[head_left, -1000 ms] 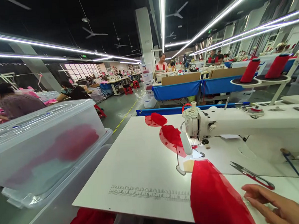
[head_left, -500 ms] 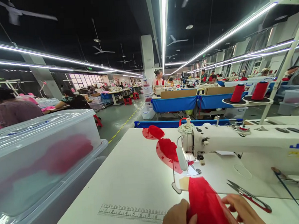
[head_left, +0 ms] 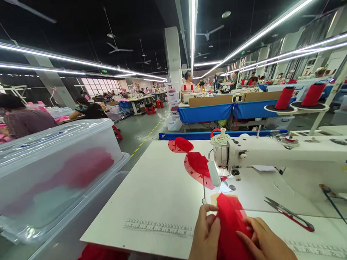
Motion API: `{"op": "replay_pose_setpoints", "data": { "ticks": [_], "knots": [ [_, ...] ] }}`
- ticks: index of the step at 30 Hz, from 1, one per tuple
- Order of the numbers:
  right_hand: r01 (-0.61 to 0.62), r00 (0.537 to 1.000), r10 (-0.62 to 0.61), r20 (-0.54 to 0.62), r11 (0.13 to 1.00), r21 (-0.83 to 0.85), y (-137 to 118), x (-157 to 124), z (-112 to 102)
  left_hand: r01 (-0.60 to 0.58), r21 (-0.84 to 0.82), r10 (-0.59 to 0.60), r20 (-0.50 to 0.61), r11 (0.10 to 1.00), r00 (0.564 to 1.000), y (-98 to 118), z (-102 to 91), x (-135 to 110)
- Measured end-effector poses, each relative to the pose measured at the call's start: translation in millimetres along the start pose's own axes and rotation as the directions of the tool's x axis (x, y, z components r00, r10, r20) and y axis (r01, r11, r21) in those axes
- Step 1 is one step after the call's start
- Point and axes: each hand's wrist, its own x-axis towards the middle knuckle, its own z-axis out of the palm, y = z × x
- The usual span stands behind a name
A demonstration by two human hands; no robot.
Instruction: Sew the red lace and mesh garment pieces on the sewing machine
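Both my hands hold a piece of red fabric (head_left: pixel 229 215) on the white sewing table (head_left: pixel 158 191), just in front of the needle of the white sewing machine (head_left: pixel 277 156). My left hand (head_left: pixel 205 237) pinches the fabric's left edge with thumb and fingers. My right hand (head_left: pixel 265 242) presses and grips its right side. Sewn red pieces (head_left: pixel 196 163) trail away behind the presser foot. Red-handled thread snips (head_left: pixel 288 214) lie on the table to the right.
Clear plastic bins (head_left: pixel 55 172) with red fabric inside stand stacked at my left. Two red thread cones (head_left: pixel 299 95) sit on a stand behind the machine. A printed ruler (head_left: pixel 158 228) marks the table's front. Other workers sit at rows of tables beyond.
My left hand came into view and took the fabric's left edge. Both hands slid the red piece forward toward the needle, with the right hand moving from flat on the table onto the cloth.
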Motion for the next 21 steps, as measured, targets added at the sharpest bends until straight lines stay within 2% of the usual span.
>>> {"op": "replay_pose_setpoints", "data": {
  "ticks": [3,4,7,9,10,12,14,15,18,21],
  "knots": [
    [0.0,1.0,0.001,0.004,0.978,-0.207,-9,-6,-10,-0.027,0.328,0.049,-0.059,0.944,0.997,10,-15.8,-13],
    [-0.014,1.0,0.017,0.013,0.976,-0.215,-14,-7,-12,-0.041,0.465,0.066,-0.037,0.884,0.997,15,-19.8,-17],
    [-0.092,0.991,0.068,-0.119,0.974,-0.207,-32,-8,-16,-0.121,0.763,0.101,0.074,0.635,0.992,26,-23.5,-26],
    [-0.107,0.983,0.075,-0.17,0.976,-0.188,-39,-8,-16,-0.178,0.852,0.165,0.109,0.492,0.98,30,-18.6,-27],
    [-0.112,0.981,0.078,-0.18,0.976,-0.187,-41,-7,-15,-0.211,0.866,0.185,0.14,0.454,0.973,30,-14.6,-27],
    [-0.125,0.979,0.086,-0.185,0.969,-0.212,-42,-7,-13,-0.291,0.842,0.167,0.24,0.455,0.956,29,-5.6,-22],
    [-0.129,0.982,0.087,-0.165,0.956,-0.262,-39,-7,-12,-0.347,0.797,0.081,0.355,0.495,0.931,27,2.5,-14],
    [-0.126,0.987,0.09,-0.136,0.951,-0.281,-36,-7,-13,-0.343,0.794,0.035,0.378,0.502,0.925,26,5.7,-10],
    [-0.129,0.992,0.124,-0.036,0.956,-0.264,-29,-7,-18,-0.27,0.806,-0.061,0.353,0.526,0.934,26,11.4,0],
    [-0.156,0.986,0.143,-0.085,0.973,-0.17,-27,-6,-23,-0.216,0.748,-0.067,0.328,0.627,0.942,28,13.9,6]
  ]
}}
